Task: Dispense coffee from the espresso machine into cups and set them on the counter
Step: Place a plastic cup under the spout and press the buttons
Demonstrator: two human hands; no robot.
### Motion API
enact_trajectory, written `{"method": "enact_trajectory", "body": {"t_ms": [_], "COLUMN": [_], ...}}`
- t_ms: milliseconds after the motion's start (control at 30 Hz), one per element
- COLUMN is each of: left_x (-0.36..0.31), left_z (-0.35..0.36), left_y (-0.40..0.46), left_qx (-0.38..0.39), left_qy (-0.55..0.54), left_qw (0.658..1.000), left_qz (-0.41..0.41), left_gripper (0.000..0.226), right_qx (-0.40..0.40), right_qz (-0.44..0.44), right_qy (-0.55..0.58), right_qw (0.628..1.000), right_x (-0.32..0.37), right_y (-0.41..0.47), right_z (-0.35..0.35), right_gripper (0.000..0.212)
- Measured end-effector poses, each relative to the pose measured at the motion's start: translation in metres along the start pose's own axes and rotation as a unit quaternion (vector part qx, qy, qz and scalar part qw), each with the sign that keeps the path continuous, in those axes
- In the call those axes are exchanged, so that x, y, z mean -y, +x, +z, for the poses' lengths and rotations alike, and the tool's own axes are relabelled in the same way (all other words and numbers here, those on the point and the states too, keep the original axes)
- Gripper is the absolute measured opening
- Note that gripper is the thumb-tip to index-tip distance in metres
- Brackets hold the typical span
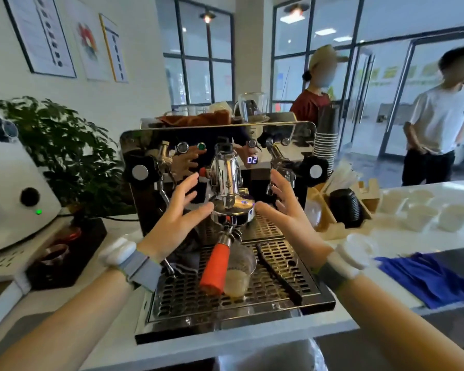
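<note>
While hands (177, 210) spread, cup (237, 274) below on drip tray (279, 290), w/ portafilter (216, 263)

I see the espresso machine (220, 145) facing me, its polished chrome front mirror-bright, with a small lit display reading 02. Its chrome brew head sticks out at the centre, and a handle (215, 266) with an orange grip is locked in beneath it, angled down toward me. On the perforated steel drip tray (279, 285), just right of that grip, stands a clear plastic cup (237, 274), upright, with pale liquid in its lower part. The machine sits on a white counter (402, 236).
</note>
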State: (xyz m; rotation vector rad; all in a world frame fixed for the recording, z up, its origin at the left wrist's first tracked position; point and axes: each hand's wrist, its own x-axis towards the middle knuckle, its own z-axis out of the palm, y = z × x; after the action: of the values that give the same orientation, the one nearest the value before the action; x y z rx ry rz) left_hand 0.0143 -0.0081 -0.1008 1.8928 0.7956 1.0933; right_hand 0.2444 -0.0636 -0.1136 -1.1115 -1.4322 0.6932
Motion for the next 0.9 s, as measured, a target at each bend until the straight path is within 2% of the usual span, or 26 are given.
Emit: {"method": "enact_trajectory", "body": {"t_ms": [333, 567, 767, 900], "left_x": [-0.071, -0.106, -0.105, -0.093], "left_z": [-0.007, -0.037, -0.062, -0.067], "left_y": [0.039, 0.054, 0.061, 0.062], "left_qx": [-0.004, -0.049, -0.101, -0.13], "left_qy": [0.036, 0.105, 0.17, 0.255], "left_qw": [0.994, 0.974, 0.954, 0.93], "left_qz": [0.104, 0.196, 0.227, 0.23], "left_gripper": [0.064, 0.057, 0.053, 0.053], "right_qx": [-0.003, -0.045, -0.07, -0.052], "right_qz": [-0.094, -0.142, -0.064, 0.005], "right_qy": [-0.017, -0.075, -0.184, -0.318], "right_qw": [0.995, 0.986, 0.978, 0.947], "right_x": [0.062, 0.099, 0.101, 0.084], "right_y": [0.055, 0.097, 0.135, 0.154], "right_z": [-0.002, -0.033, -0.068, -0.086], "right_gripper": [0.082, 0.069, 0.059, 0.051]}}
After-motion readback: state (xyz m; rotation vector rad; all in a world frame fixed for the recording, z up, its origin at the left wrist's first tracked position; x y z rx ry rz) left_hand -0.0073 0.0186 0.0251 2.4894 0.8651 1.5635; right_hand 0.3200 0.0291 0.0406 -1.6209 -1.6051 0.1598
